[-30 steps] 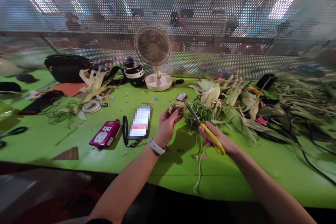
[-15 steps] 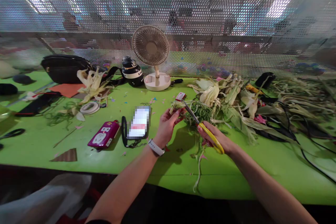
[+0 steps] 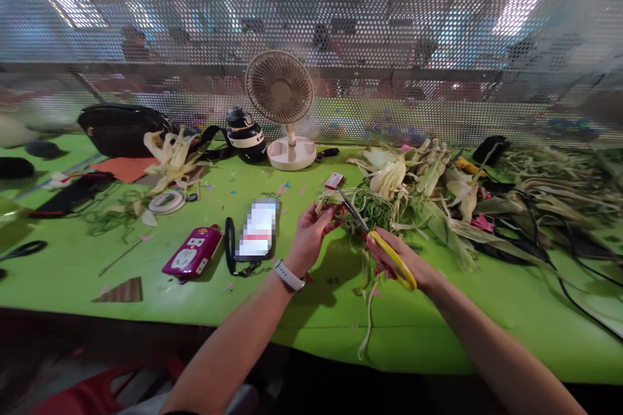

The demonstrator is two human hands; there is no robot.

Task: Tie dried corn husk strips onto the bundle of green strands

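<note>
My left hand (image 3: pixel 307 237), with a white watch band on the wrist, pinches a small pale-green bundle that looks like corn husk (image 3: pixel 322 200). My fingers partly hide the bundle. Yellow-handled scissors (image 3: pixel 393 254) are gripped in my right hand (image 3: pixel 406 258), their blades pointing up and left beside the bundle. Whether the blades touch it I cannot tell. Just behind them lies a heap of thin green strands (image 3: pixel 372 207). A pale strip (image 3: pixel 368 324) trails down toward the table's front edge.
Dried husks (image 3: pixel 389 175) are piled to the right, near black cables (image 3: pixel 559 279). Behind stand a fan (image 3: pixel 280 87) and a black bottle (image 3: pixel 246 136). A phone (image 3: pixel 260 230), a magenta device (image 3: pixel 192 251) and a tape roll (image 3: pixel 167 201) lie left. A perforated screen (image 3: pixel 370 32) closes off the back.
My hands, the bundle and the scissors stay almost in place. At the lower left, the pale cloth has mostly moved out of view, and a red seat shows there.
</note>
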